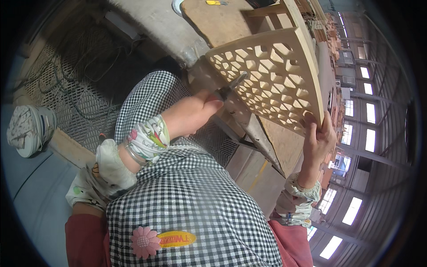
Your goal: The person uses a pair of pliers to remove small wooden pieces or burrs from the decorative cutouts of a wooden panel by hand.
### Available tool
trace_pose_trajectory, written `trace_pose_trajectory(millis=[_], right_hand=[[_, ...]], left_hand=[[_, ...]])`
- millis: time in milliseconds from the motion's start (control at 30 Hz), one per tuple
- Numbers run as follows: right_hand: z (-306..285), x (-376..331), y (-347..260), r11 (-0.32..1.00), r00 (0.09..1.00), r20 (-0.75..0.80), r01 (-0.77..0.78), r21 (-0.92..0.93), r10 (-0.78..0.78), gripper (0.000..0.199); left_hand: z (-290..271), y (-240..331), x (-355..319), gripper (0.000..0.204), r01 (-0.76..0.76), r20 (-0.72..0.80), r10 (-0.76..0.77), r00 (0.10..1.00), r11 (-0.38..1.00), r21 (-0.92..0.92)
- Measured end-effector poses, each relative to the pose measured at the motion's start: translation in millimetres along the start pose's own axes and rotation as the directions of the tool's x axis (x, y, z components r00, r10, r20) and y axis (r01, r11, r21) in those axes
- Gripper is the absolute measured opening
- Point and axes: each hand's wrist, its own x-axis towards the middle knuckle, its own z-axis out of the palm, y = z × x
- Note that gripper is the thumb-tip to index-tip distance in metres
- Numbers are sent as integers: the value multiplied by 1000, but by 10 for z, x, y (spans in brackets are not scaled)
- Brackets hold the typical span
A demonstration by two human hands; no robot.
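A: Start close in.

B: Black-and-white checked cloth apron [191, 196] over the lap. Past it, left hand [198, 111] curled round the dark handle of a slim tool with a grey metal blade [233, 85]; some fingers hidden. Blade lies over the work's face; touching or just apart, cannot tell.

A: And the work?

B: Pale wooden panel [270, 73], gently bowed, pierced all over with irregular many-sided holes. Tilted up ahead of the lap, by the worn grey bench edge [250, 124]. Right hand [321, 137] pinches its lower right corner, thumb on the pierced side, other fingers partly hidden round the edge.

A: Handling?

B: My reading: stiff, moderate weight, light for its spread because so much is cut away. Bare wood, so decent grip, not slippery. Weak spots likely the thin bridges between holes; a sideways pry with the blade could chip one.

A: Where to hold?

B: Solid border, I'd say. Plain strip along the right edge looks the stoutest. The corner pinch seems sound, though a corner alone may let it swing; better with the lower edge bearing on something.

A: Farther out?

B: Flat brown board [218, 21] beyond the panel, small yellow-and-dark tool [216, 2] on it. Farthest, bright hall windows [370, 129].
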Motion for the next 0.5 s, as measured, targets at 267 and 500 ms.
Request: trace_pose_trajectory(millis=[267, 500], right_hand=[[-53, 20, 211, 962, 990, -16, -129, 240, 137, 16], [-205, -169, 968, 778, 952, -154, -115, 617, 263, 23]], left_hand=[[-93, -337, -214, 42, -30, -8, 29, 1000, 984, -178], [-122, -691, -639, 37, 27, -91, -37, 995, 994, -102]])
